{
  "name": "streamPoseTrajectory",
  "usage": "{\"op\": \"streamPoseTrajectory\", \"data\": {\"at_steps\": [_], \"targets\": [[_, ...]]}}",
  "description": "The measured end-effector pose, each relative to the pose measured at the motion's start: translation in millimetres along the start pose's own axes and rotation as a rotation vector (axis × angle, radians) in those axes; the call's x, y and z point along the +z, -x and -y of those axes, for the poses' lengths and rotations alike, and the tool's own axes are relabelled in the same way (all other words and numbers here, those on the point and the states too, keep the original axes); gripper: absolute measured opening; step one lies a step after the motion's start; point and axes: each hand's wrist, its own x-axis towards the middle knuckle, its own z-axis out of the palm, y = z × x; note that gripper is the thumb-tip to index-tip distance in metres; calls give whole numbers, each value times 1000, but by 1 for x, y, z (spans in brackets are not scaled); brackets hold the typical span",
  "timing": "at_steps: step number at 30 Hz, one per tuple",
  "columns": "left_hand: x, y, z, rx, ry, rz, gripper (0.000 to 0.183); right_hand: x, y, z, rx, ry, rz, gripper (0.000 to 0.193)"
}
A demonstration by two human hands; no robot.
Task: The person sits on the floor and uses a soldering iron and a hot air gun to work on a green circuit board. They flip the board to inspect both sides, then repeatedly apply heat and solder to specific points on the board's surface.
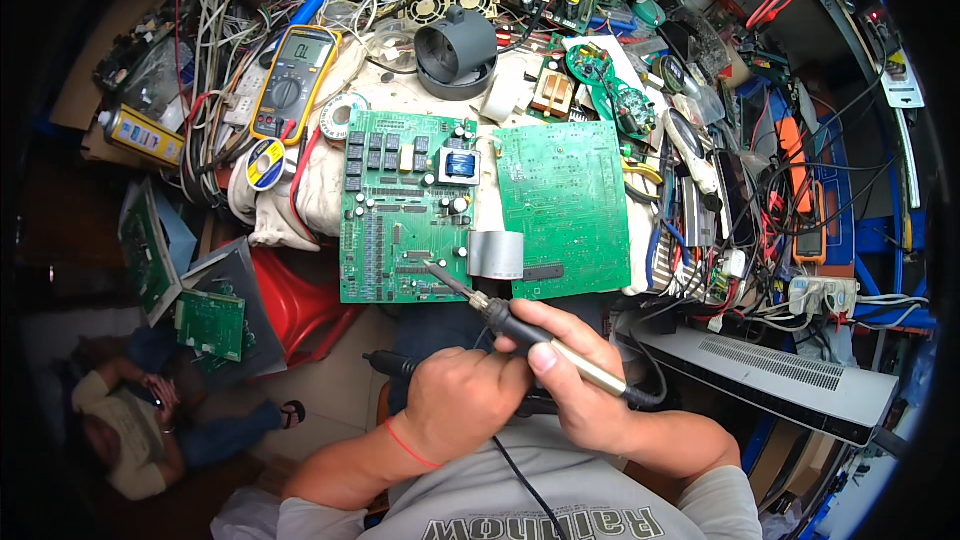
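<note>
My right hand (585, 380) grips a soldering iron (505, 320) by its black and metallic handle. Its tip points up and left, over the lower part of a green circuit board (385, 230); I cannot tell whether it touches. Closed in a fist against the right hand, my left hand (468, 395) has a black rod-like tool (390, 363) sticking out on its left side. The fingers hide most of that tool. A grey ribbon cable (496, 255) joins the populated board to a second green board (565, 210), which lies solder side up.
A yellow multimeter (292, 83), solder spools (265, 164) and a grey round fixture (455, 52) stand behind the boards. Pliers (640, 180) and wires crowd the right. A red stool (290, 300) is at left; another person (130, 420) sits at lower left.
</note>
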Motion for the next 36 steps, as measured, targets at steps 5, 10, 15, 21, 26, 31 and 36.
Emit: {"op": "streamPoseTrajectory", "data": {"at_steps": [5, 10, 15, 21, 26, 31, 36], "targets": [[-17, 16, 38, -234, 91, -83, 21, -50, -41, -12, -405, -4, -273, 44], [-45, 1, 48, -419, 770, -525, 59, -89, -70, -45, -500, 467, -349, 31], [-45, -55, 65, -153, 1138, -969, 63, -94, -82, -68, -625, 668, -372, 29], [-14, -119, 93, -14, 1356, -1074, 44, -95, -88, -70, -685, 818, -334, 32], [9, -140, 98, -96, 1341, -1139, 40, -96, -90, -70, -690, 833, -315, 33], [17, -147, 104, -116, 1270, -1152, 40, -95, -91, -70, -685, 824, -317, 33], [19, -147, 106, -149, 1246, -1157, 38, -95, -91, -70, -704, 843, -315, 34]]}}
